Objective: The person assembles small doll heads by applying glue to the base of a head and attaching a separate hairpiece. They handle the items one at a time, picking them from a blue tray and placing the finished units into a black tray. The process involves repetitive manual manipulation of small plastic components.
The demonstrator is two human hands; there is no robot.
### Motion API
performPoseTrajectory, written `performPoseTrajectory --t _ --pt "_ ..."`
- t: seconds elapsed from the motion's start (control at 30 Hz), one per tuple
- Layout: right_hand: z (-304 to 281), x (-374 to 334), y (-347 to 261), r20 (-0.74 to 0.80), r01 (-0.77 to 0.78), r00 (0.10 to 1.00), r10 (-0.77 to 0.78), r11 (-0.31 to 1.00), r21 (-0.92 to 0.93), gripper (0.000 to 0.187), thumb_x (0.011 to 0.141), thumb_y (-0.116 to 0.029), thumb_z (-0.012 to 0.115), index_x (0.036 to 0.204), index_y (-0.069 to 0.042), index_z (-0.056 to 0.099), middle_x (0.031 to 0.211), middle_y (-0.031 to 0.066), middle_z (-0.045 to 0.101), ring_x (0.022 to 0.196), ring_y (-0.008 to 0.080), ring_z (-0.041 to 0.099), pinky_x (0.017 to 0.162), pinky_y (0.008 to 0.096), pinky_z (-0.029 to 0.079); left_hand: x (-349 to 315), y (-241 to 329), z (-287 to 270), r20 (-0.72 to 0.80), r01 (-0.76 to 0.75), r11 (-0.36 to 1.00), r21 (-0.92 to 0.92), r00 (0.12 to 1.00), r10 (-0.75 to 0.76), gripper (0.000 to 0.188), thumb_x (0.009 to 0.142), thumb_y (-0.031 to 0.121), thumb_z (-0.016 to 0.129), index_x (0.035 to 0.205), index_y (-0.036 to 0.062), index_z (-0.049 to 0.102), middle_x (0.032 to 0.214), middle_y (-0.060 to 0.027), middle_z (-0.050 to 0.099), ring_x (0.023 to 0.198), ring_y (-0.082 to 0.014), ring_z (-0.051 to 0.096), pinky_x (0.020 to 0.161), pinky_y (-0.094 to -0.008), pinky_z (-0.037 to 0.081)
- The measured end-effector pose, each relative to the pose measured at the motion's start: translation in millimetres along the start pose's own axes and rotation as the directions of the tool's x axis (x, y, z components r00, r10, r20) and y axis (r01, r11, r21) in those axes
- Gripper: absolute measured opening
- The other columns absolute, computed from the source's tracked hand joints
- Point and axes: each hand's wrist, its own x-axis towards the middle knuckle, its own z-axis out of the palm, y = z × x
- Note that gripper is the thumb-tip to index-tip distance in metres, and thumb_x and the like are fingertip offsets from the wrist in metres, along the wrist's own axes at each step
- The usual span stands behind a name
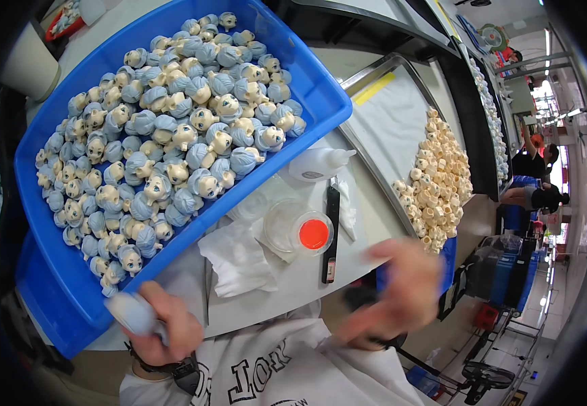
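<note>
The left hand (165, 328) has its grip wrapped around one pale-blue-haired doll head (129, 312), fingers curled over it and the head poking out toward the blue bin (70, 298), just at the bin's near edge. That looks a sensible hold: the fist steadies the small round piece close to the body, low in the view, wrist bent inward, a dark watch on the wrist.

Over to the right hand (392, 294): it is a blur, fingers spread and pointing down and left, hovering above the near edge of the white surface (293, 284). Whether anything sits in that grip, I cannot tell; the smear hides it.

Moving outward, a crumpled white cloth (236, 260) lies between the hands, and just beyond it a small clear dish with an orange-red disc (314, 234) beside a slim black tool (331, 233), all within easy reach of the right hand. A white squeeze bottle (317, 164) lies on its side further up.

The bin, tilted on the left, is packed with matching doll heads. To the right, a metal tray (388, 128) carries a heap of bare cream heads (439, 179).
</note>
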Motion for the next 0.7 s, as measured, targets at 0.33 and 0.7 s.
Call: performPoseTrajectory --t 0.33,0.7 --pt "-54 11 94 0.354 -0.04 0.821 0.448 0.664 -0.746 0.026 0.067 -0.001 0.061 0.092 -0.007 0.064 0.09 0.0065 0.062 0.088 0.0255 0.053 0.081 0.0376 0.036 17 2 5 0.068 0.234 0.964 0.127 0.968 -0.244 0.046 0.084 0.027 0.047 0.116 -0.0058 0.041 0.084 -0.0139 0.053 0.071 -0.0154 0.05 0.058 -0.025 0.04" --pt "-18 25 1 -0.03 -0.294 0.95 0.31 0.862 -0.412 0.02 0.062 0.001 0.062 0.08 0.001 0.052 0.068 0.0101 0.05 0.064 0.0213 0.047 0.066 0.0312 0.04 23 9 17 0.228 0.367 0.784 0.5 0.818 -0.528 0.032 0.09 0.02 0.051 0.113 -0.0029 0.049 0.087 -0.0071 0.053 0.078 -0.0125 0.049 0.074 -0.0261 0.039"
